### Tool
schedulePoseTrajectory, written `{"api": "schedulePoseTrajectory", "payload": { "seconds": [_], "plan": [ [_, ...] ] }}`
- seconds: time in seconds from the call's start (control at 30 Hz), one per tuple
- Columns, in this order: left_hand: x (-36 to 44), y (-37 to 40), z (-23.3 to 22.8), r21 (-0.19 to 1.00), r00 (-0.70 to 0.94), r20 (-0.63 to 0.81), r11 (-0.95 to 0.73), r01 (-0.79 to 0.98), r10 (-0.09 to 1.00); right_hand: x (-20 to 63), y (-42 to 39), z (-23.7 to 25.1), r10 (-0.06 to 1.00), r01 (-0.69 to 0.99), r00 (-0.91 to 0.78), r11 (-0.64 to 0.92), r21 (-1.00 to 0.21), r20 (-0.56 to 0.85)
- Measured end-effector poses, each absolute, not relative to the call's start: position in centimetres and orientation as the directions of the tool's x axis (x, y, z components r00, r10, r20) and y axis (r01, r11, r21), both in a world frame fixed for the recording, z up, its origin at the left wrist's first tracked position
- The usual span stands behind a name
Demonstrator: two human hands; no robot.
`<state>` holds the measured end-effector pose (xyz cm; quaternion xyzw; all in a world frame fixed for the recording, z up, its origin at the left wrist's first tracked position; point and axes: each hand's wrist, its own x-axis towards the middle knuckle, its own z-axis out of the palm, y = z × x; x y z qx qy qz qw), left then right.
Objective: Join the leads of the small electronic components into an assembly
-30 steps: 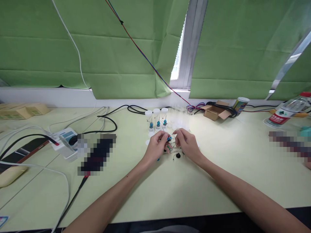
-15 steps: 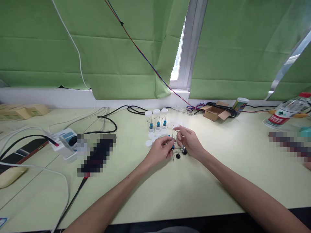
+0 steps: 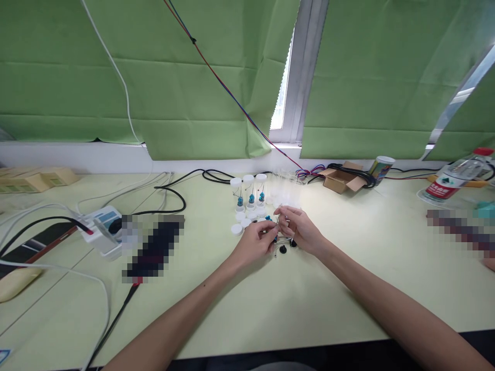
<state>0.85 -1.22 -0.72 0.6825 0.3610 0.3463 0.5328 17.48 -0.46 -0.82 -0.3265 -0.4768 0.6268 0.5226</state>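
Observation:
My left hand [image 3: 256,241] is closed in a pinch around a small blue part with a thin metal wire [image 3: 277,218] rising from it. Much of that part is hidden by the fingers. My right hand [image 3: 299,229] meets it from the right, thumb and forefinger pinched at the wire's upper end. Below the hands lie a black round piece [image 3: 283,249] and some thin metal rods. Just beyond my left hand stand three clear vials [image 3: 251,198] with white tops, blue pieces and wires inside. Loose white caps [image 3: 236,229] lie in front of them.
More clear containers [image 3: 288,193] stand behind my hands. At the back are an open cardboard box [image 3: 341,180], a can [image 3: 381,169] and black cables. A water bottle [image 3: 448,183] is at right. A power strip [image 3: 102,229] and cables lie left.
My right hand has lowered slightly, its fingertips coming down along the wire toward my left hand. The left hand stays almost in place.

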Motion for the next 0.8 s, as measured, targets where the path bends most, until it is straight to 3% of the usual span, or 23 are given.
{"api": "schedulePoseTrajectory", "payload": {
  "seconds": [0.4, 0.67, 0.8],
  "plan": [
    [0.98, -1.4, -0.77, 0.974, 0.479, 0.087, -0.177, 0.145, 0.873, 16.88, -0.36, -0.87, 0.985, -0.327, -0.136, 0.059, -0.943, 0.109],
    [0.96, -1.44, -0.89, 0.922, 0.431, 0.192, -0.312, 0.227, 0.882, 16.66, -0.17, -0.9, 0.977, -0.302, 0.046, 0.213, -0.929, 0.209],
    [0.81, -1.32, -0.75, 0.837, 0.388, 0.311, -0.443, 0.32, 0.868, 16.71, -0.34, -1.1, 0.936, -0.187, 0.149, 0.343, -0.92, 0.319]
  ]
}}
